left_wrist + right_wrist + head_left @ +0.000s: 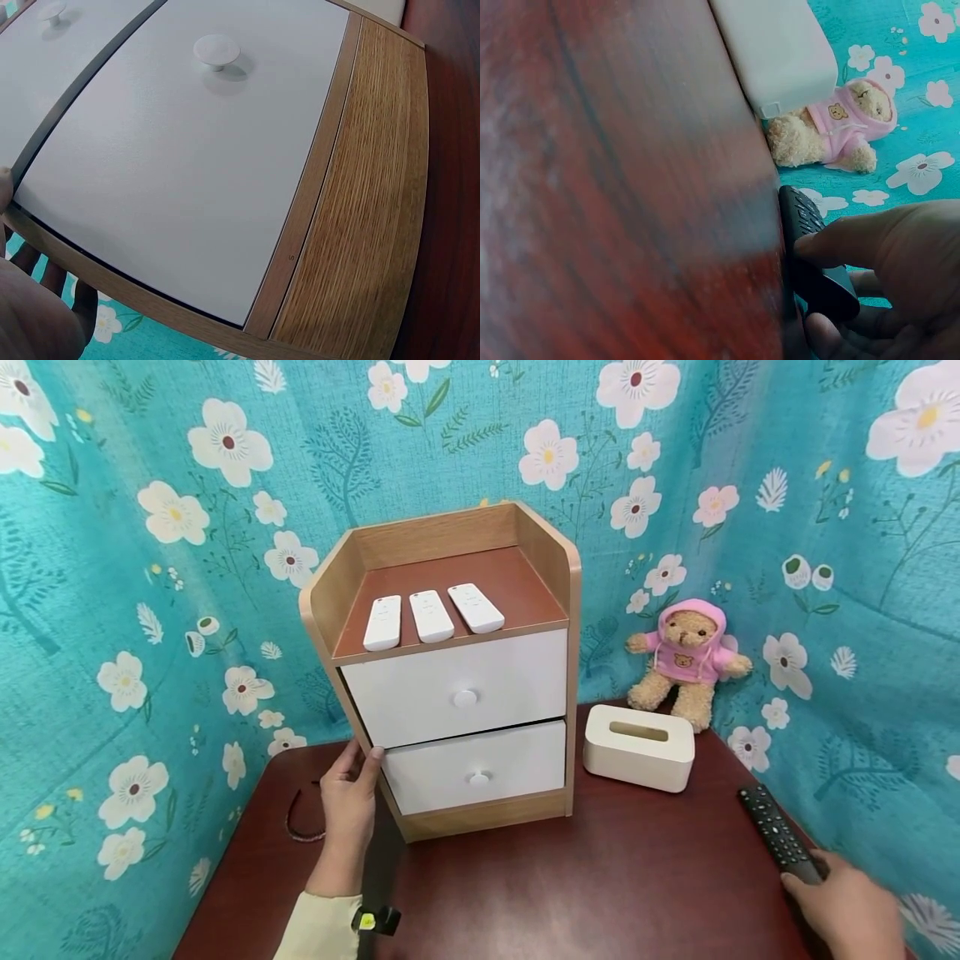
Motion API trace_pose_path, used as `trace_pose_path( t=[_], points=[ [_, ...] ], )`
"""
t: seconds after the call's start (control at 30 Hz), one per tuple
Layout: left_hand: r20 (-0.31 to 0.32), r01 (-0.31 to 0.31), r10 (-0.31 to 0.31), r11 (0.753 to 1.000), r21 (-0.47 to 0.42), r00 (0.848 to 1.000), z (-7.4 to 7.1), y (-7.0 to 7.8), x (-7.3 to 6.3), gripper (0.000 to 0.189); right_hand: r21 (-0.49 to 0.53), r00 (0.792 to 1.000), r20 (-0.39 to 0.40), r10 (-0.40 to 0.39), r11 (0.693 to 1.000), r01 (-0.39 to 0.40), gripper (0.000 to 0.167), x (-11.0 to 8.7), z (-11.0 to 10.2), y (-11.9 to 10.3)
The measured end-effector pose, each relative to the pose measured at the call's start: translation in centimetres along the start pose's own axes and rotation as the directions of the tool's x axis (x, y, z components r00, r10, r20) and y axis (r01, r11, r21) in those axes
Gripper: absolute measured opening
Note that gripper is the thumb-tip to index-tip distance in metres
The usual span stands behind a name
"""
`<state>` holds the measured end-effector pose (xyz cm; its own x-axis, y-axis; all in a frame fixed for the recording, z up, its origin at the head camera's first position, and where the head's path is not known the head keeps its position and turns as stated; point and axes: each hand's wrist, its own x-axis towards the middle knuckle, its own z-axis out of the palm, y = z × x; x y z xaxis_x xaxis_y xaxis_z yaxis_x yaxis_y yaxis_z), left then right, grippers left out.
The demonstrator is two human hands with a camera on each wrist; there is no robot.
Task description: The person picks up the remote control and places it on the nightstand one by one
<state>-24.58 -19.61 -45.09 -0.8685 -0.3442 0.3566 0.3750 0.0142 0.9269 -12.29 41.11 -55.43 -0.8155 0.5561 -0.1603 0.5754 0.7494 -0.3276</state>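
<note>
A small wooden drawer cabinet (487, 814) with two white drawer fronts stands on the table. My left hand (351, 793) grips its left side edge, thumb on the front by the gap between the drawers and fingers along the outer side. In the left wrist view the lower drawer (172, 165) and its round knob (217, 50) show close up. At the far right my right hand (847, 902) holds a black remote control (780, 831) by its near end, buttons facing up. The right wrist view shows thumb and fingers around the remote (804, 217), low at the table surface.
Three white remotes (431, 616) lie side by side on the cabinet's top. Right of it stands a cream tissue box (637, 764), with a teddy bear (686, 652) in a pink hoodie behind. A thin dark cord (303, 837) lies left. Floral curtains (450, 460) surround the table (600, 877).
</note>
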Motion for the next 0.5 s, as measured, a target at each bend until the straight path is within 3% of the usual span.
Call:
trace_pose_path(
  t=[0.2, 0.5],
  points=[
    [-0.006, 0.015, -0.015, 1.000, 0.005, 1.000, 0.04, 0.09, -0.01, 0.048, -0.033, 0.999, 0.028, -0.017, 0.999, 0.017, 0.082, 0.72, 0.21, 0.46],
    [-0.008, 0.012, -0.012, 1.000, 0.013, 1.000, 0.11, 0.04, 0.01, 0.047, -0.114, 0.998, 0.057, -0.031, 0.993, 0.037, 0.085, 0.93, 0.00, 0.26]
  ],
)
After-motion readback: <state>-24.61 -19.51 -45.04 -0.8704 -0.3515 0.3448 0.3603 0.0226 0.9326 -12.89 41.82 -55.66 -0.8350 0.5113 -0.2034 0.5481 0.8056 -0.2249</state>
